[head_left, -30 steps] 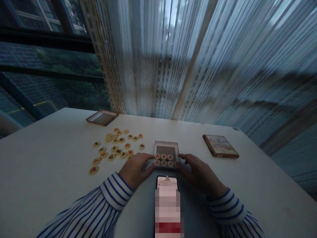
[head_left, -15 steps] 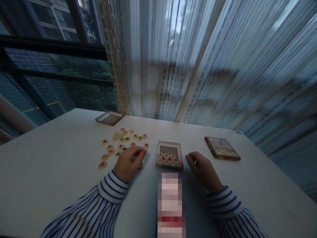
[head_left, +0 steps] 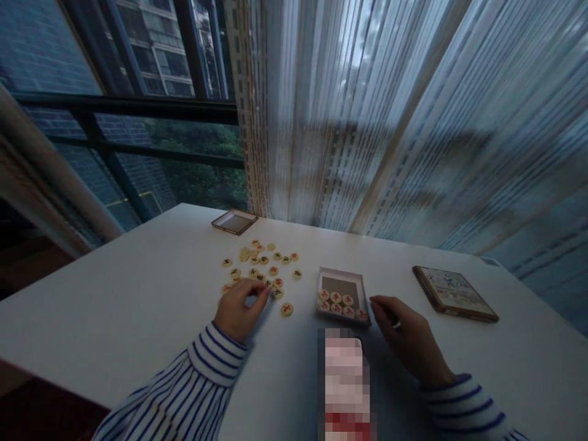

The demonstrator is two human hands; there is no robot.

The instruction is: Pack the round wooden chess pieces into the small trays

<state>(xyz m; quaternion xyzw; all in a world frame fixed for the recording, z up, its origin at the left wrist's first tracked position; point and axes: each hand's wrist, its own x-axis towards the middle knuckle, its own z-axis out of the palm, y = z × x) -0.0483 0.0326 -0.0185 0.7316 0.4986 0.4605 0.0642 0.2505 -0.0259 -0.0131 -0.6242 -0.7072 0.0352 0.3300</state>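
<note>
The left hand (head_left: 239, 309), coming out of a sleeve with blue and white stripes, rests on the white table (head_left: 138, 306) with its fingers curled down over the near edge of a loose heap of round cream-coloured game discs with red or black signs (head_left: 264, 263). The fingertips touch the discs at this edge, and the thumb and first finger are drawn close together, but I cannot tell if one disc is really pinched between them. Just beside the fingertips, toward the right, one single cream disc with a red sign (head_left: 286, 309) lies apart from the heap. Further to the right of it stands a small shallow grey cardboard tray (head_left: 342, 285), and two rows of discs with red signs lie flat in its near part; its far part is bare. The right hand (head_left: 407, 337) lies on the table just beside the near right corner of this tray, with the fingers loosely bent and pointing at the tray, and it holds nothing; I cannot tell if the fingertips touch the tray wall. Beyond the right hand, well apart, lies a flat brown box lid with a printed picture (head_left: 452, 293). Far behind the heap stands another small brown-rimmed tray (head_left: 234, 222).
</note>
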